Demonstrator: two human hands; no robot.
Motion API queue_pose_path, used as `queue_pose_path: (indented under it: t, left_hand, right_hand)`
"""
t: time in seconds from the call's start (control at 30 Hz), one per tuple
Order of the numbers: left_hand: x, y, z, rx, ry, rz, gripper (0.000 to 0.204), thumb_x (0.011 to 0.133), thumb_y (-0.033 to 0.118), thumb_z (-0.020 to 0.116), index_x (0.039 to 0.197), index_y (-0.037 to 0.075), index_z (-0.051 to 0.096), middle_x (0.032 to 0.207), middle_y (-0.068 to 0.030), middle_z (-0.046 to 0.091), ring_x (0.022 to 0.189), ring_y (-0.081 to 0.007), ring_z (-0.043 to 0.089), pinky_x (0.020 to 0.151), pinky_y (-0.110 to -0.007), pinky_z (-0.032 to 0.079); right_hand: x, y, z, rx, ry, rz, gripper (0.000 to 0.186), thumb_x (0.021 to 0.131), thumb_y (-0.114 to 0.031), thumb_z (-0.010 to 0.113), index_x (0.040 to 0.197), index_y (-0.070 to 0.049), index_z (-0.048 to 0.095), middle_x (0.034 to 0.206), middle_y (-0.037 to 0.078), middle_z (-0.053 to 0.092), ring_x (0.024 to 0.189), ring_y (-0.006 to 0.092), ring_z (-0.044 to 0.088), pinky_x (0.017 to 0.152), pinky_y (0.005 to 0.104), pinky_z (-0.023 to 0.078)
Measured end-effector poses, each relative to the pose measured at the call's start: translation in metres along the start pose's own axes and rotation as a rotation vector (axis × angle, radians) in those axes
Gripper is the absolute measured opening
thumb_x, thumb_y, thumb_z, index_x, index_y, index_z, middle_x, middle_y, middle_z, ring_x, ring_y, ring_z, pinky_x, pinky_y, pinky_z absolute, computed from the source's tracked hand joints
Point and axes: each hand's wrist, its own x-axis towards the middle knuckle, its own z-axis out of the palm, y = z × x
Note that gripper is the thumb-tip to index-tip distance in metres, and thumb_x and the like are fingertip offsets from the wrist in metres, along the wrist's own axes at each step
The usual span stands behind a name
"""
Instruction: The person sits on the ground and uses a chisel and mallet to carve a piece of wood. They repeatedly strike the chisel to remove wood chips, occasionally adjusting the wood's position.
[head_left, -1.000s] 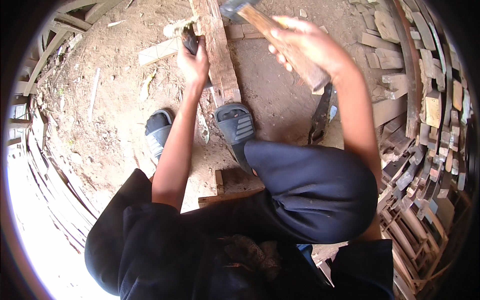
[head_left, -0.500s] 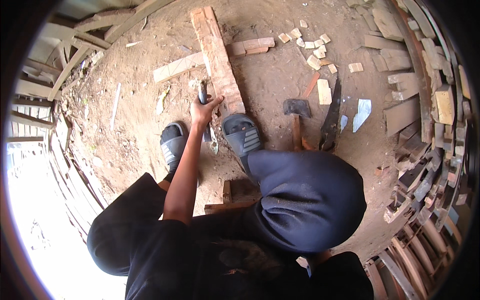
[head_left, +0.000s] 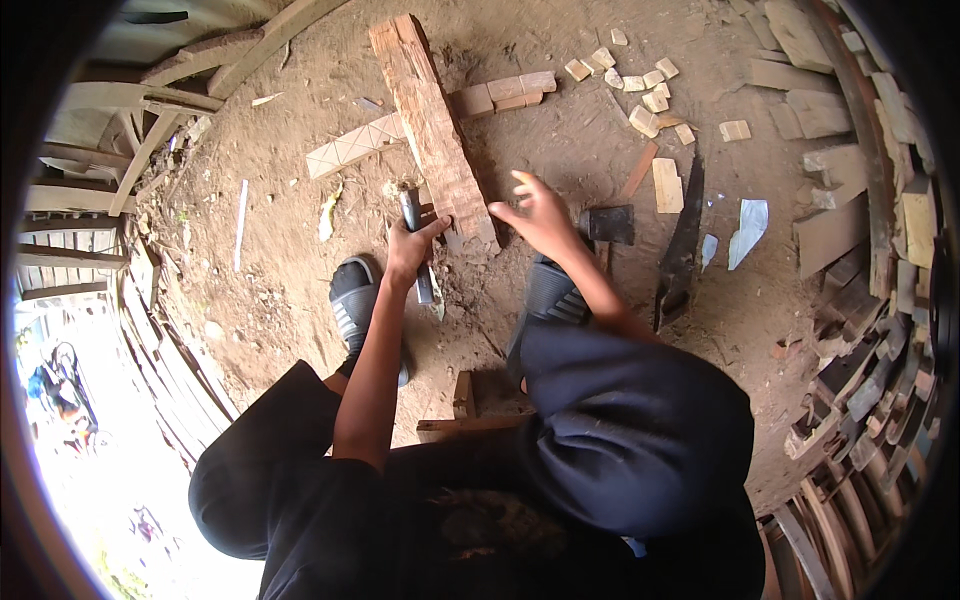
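My left hand [head_left: 408,250] is closed around a chisel [head_left: 411,205] with a dark shaft and a frayed pale top end. Its thumb rests against the near left edge of a rough reddish plank [head_left: 428,110]. Past that plank's near right edge hovers my right hand [head_left: 541,216], holding nothing, its thumb and fingers apart. A second, narrower beam [head_left: 352,147], marked with pencilled lines, lies crosswise beneath the plank. Close by my right forearm is a dark-headed hammer [head_left: 611,225], its handle partly hidden by the arm.
Several small pale wood blocks [head_left: 644,121] are scattered at the far right. A handsaw [head_left: 682,235], a pale block [head_left: 667,186] and a pale plastic scrap [head_left: 748,233] lie nearer. Stacked timber [head_left: 835,235] lines the right side. My sandalled feet flank the plank's near end.
My right hand has come into view from behind the right knee and reached toward the plank. My right foot has shifted right, away from the plank's end. The left hand keeps its grip.
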Motion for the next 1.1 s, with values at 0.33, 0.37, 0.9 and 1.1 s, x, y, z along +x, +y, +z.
queue_pose_path:
  t: [0.33,0.37,0.9,1.1]
  left_hand:
    - [-0.002,0.0,-0.002,-0.09,-0.027,-0.002,0.039,0.079,0.018,0.081,0.107,0.0,0.061,0.068,-0.0004,0.059,0.042,-0.0059,0.043,0.037,-0.024,0.035]
    - [-0.002,-0.001,-0.003,-0.09,-0.026,0.002,0.039,0.079,0.018,0.082,0.107,0.0,0.062,0.069,-0.0003,0.059,0.043,-0.0059,0.044,0.037,-0.024,0.035]
    - [-0.017,-0.037,-0.008,0.357,0.103,0.141,0.078,0.058,0.034,0.094,0.111,-0.004,0.051,0.089,-0.0091,0.062,0.077,-0.0178,0.059,0.073,-0.031,0.051]
    - [-0.033,-0.036,-0.019,0.602,0.042,0.156,0.081,0.059,0.04,0.092,0.11,-0.007,0.05,0.099,-0.0196,0.065,0.092,-0.0269,0.065,0.081,-0.038,0.052]
  right_hand:
    - [-0.03,0.041,0.051,-0.16,-0.352,0.011,0.095,0.078,-0.024,0.078,0.148,0.006,0.021,0.147,0.029,0.033,0.135,0.039,0.036,0.111,0.041,0.032]
    - [-0.035,0.04,0.051,-0.177,-0.307,-0.017,0.095,0.078,-0.026,0.078,0.147,0.006,0.022,0.145,0.029,0.035,0.134,0.0392,0.037,0.111,0.0412,0.033]
    - [-0.046,0.053,0.055,0.027,-0.097,-0.096,0.054,0.083,0.003,0.052,0.136,0.0,0.047,0.123,0.019,0.059,0.105,0.0276,0.061,0.088,0.0341,0.05]
    - [-0.05,0.063,0.063,-0.086,0.116,-0.191,0.055,0.084,-0.017,0.07,0.131,0.002,0.05,0.118,0.017,0.059,0.095,0.0254,0.062,0.075,0.0322,0.052]
